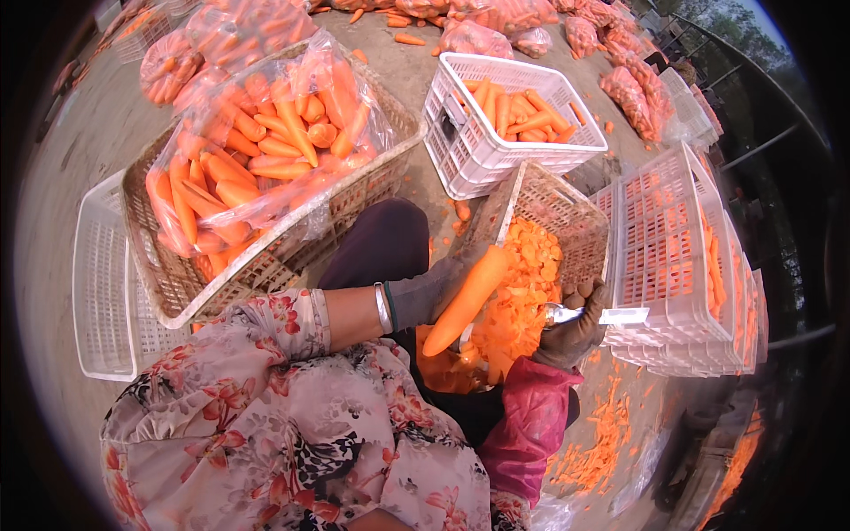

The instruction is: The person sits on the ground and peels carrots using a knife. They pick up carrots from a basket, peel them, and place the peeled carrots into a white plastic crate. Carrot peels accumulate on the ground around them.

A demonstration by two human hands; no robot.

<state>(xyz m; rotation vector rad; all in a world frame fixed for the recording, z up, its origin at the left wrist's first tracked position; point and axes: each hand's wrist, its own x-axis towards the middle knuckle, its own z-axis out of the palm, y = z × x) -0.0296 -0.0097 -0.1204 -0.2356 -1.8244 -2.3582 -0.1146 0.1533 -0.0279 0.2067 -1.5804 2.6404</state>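
Note:
My left hand, in a grey glove, grips a large peeled-looking carrot that slants across the middle of the view. To its right, my gloved right hand is closed around a metal peeler; its shiny head points toward the carrot, a short gap apart from it. Beneath both hands stands a dirty plastic crate between my knees. Carrot peelings and round cut carrot ends lie in it. The fingers of my left hand are partly hidden behind the carrot.
At left, a soiled crate holds an open plastic bag of carrots. A white crate with carrots stands ahead. Stacked crates rise close at right. Peelings litter the ground; bagged carrots lie farther off.

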